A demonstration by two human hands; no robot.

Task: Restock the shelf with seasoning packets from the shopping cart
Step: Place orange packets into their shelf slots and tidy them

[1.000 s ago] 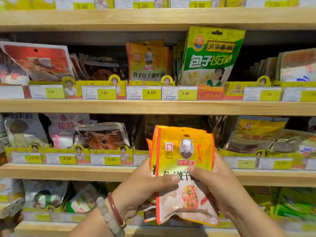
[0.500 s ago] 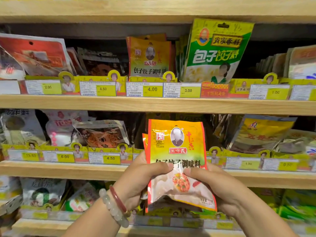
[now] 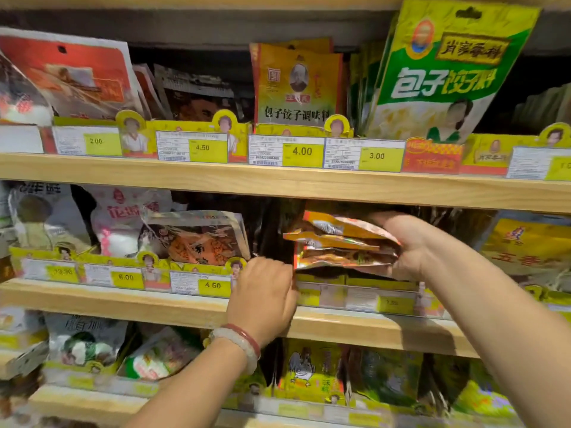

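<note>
Now we are mid-restock: our right hand [image 3: 411, 242] grips a stack of packets [image 3: 340, 245] at the middle shelf [image 3: 154, 299] mouth, not yet set down, while our left hand [image 3: 262, 295], fingers curled, reaches into the slot, its hold hidden.

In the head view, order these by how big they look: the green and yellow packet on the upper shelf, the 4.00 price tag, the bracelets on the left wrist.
1. green and yellow packet, clearly largest.
2. 4.00 price tag.
3. bracelets, smallest, though they sit nearer the camera, so the gap to the tag is unsure.
</note>
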